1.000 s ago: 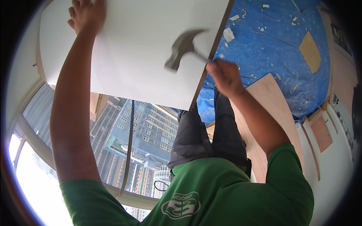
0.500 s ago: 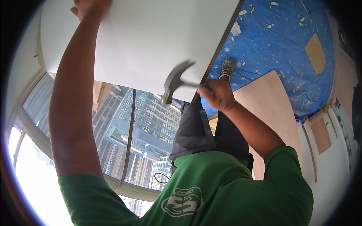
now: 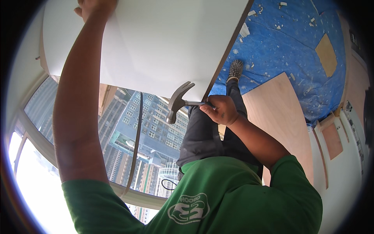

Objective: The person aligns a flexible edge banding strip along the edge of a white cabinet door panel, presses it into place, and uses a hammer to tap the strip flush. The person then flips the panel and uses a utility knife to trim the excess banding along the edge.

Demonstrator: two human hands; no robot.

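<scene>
Down and toward the body is how the hammer and right grip have moved since half a second ago, while the left grip has barely shifted. From my feed, I see the right grip closed around the hammer's handle, its shaft running out leftward to the metal head. Claws point up and to the right, overlapping the near edge of the white panel; the striking end points down, seen against the window. I can't tell whether the hammer touches the panel. Left grip lies over the panel's far part, cut off by the upper border, so I can't tell how wide or narrow it is.

Beyond the panel's dark right edge I have a blue sheet scattered with pale scraps, with one patterned shoe on it. Nearer me lies a plywood board, right of the dark trousers. A tan piece lies farther right on the blue.
</scene>
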